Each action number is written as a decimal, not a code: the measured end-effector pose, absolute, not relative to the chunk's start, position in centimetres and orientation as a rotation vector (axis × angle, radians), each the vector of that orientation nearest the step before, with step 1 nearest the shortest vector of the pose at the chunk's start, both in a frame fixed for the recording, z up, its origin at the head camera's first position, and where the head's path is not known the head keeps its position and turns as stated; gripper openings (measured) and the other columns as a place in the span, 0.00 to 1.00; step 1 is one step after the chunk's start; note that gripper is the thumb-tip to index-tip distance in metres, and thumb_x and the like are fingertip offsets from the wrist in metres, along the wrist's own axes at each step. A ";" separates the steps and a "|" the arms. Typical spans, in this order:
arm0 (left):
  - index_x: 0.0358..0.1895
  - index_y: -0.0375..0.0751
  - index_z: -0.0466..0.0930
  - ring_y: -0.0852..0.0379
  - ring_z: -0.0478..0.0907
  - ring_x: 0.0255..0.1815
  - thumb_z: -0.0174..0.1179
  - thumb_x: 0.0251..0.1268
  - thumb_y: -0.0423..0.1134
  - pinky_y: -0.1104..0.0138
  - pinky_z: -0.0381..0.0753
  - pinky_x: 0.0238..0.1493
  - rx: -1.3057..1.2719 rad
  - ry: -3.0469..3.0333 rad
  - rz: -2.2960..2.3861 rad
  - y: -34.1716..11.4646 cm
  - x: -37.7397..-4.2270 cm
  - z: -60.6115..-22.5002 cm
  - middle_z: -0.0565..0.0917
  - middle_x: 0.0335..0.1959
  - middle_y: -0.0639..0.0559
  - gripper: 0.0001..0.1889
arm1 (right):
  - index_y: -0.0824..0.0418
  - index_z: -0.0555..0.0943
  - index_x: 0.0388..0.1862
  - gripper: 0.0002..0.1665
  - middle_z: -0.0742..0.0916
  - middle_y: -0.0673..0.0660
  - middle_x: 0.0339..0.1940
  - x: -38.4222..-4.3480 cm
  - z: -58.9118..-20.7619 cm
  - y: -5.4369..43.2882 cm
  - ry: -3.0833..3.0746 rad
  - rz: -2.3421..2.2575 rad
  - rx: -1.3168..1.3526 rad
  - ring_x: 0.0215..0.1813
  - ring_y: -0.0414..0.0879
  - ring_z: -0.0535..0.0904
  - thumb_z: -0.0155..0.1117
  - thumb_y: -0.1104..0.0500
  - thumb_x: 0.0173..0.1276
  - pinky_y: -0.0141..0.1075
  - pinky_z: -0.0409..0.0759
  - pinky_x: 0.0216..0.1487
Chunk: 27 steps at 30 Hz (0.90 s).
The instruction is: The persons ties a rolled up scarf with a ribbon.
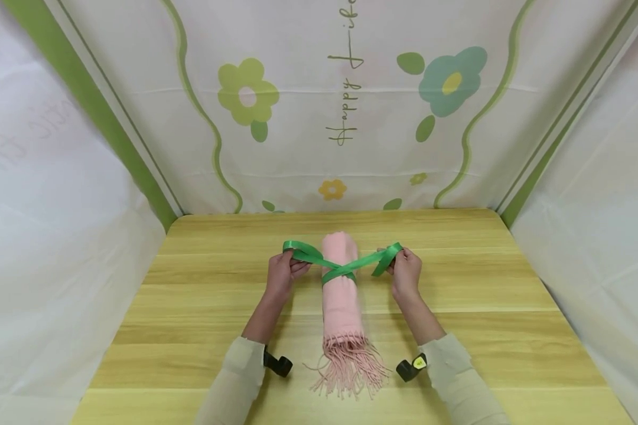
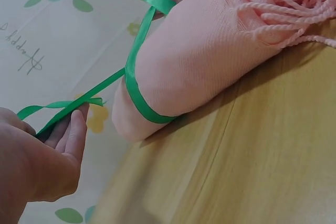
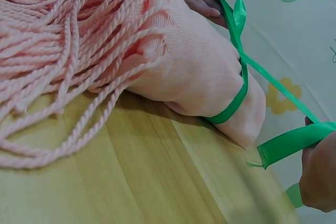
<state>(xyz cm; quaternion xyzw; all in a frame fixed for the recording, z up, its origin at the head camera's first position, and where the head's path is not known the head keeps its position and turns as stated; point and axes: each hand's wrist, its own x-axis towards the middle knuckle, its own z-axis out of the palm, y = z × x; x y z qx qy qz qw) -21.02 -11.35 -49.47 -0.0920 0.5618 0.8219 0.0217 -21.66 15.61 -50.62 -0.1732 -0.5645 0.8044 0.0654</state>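
Your scarf (image 1: pixel 342 307) lies rolled on the table (image 1: pixel 181 354), midway between your hands. Its long axis runs almost straight away from you, the near end set very slightly to your right. The plain rolled end points at the printed curtain (image 1: pixel 298 147); the fringe (image 1: pixel 351 366) points back toward you and spreads loosely over the wood. A green ribbon (image 1: pixel 343 270) circles the roll crosswise, nearer the plain end than the fringe, and its two strands cross on top. Your left hand (image 1: pixel 283 275) has its fingers closed in a pinch on one strand, out to the left. Your right hand (image 1: pixel 407 275) likewise pinches the other, out to the right, with a short tail hanging beside it. Both hands are apart from the roll.
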 end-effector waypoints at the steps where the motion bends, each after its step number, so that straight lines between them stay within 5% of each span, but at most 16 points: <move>1: 0.52 0.18 0.77 0.58 0.89 0.33 0.42 0.80 0.36 0.65 0.87 0.41 -0.290 1.732 2.548 -11.4 -21.0 -49.5 0.90 0.29 0.47 0.21 | 0.75 0.74 0.56 0.21 0.90 0.47 0.28 -21.7 -50.7 15.7 -1.708 2.421 -0.528 0.36 0.39 0.89 0.44 0.58 0.82 0.29 0.85 0.36; 10: 0.52 0.19 0.77 0.57 0.89 0.34 0.42 0.80 0.37 0.62 0.87 0.45 -0.318 1.703 2.546 -11.5 -20.9 -49.8 0.89 0.28 0.48 0.21 | 0.64 0.72 0.34 0.15 0.91 0.55 0.34 -22.2 -51.2 16.7 -1.630 2.428 -0.530 0.36 0.42 0.90 0.47 0.58 0.81 0.29 0.84 0.35; 16: 0.51 0.21 0.79 0.57 0.89 0.33 0.42 0.81 0.37 0.56 0.85 0.50 -0.309 1.712 2.553 -11.6 -20.9 -49.9 0.89 0.28 0.47 0.20 | 0.63 0.74 0.39 0.17 0.89 0.54 0.32 -22.2 -50.9 17.5 -1.600 2.475 -0.544 0.35 0.42 0.89 0.42 0.55 0.83 0.32 0.86 0.41; 27: 0.55 0.22 0.75 0.56 0.89 0.34 0.40 0.81 0.38 0.52 0.82 0.56 -0.428 1.658 2.573 -13.2 -20.8 -50.4 0.89 0.28 0.48 0.20 | 0.63 0.74 0.39 0.17 0.90 0.51 0.26 -22.4 -50.7 20.1 -1.518 2.567 -0.698 0.28 0.41 0.87 0.48 0.51 0.81 0.29 0.85 0.35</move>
